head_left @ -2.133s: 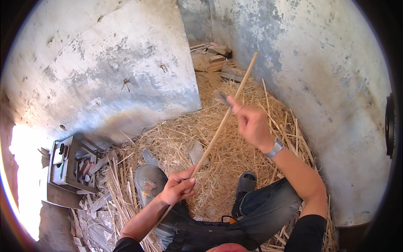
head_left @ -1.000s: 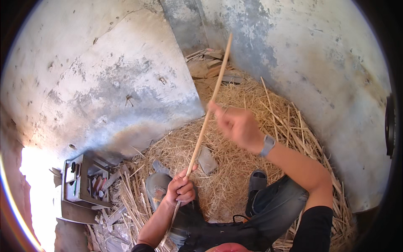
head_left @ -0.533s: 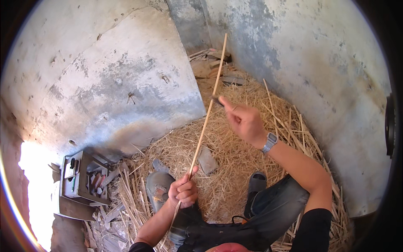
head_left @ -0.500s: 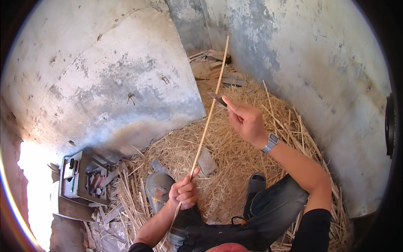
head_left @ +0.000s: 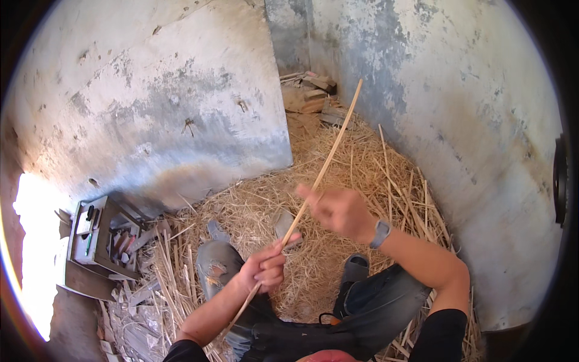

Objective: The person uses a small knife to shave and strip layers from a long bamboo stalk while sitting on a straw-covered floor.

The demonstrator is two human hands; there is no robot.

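Note:
A long, pale bamboo strip [head_left: 336, 145] slants up and away from me, its far end in front of the walls' corner. My left hand [head_left: 264, 265] is closed around its lower part, and the tail runs back past my wrist. Close to the strip's middle is my right hand [head_left: 341, 212], smeared by motion, thumb stretched towards the strip and fingers curled. The knife seen in it half a second ago cannot be made out now; fingers and blur hide it. A watch [head_left: 380, 233] is on my right wrist.
Straw-like shavings [head_left: 313, 265] cover the floor between my legs, with split strips [head_left: 416, 208] along the right wall. A small wooden stand [head_left: 90, 241] with tools is at the left. Wood pieces [head_left: 316, 90] lie in the far corner. A pale slab wall [head_left: 181, 108] rises ahead.
My right hand has come down and nearer along the strip, towards my left hand. The strip's far end has swung right and lower. The view has shifted slightly.

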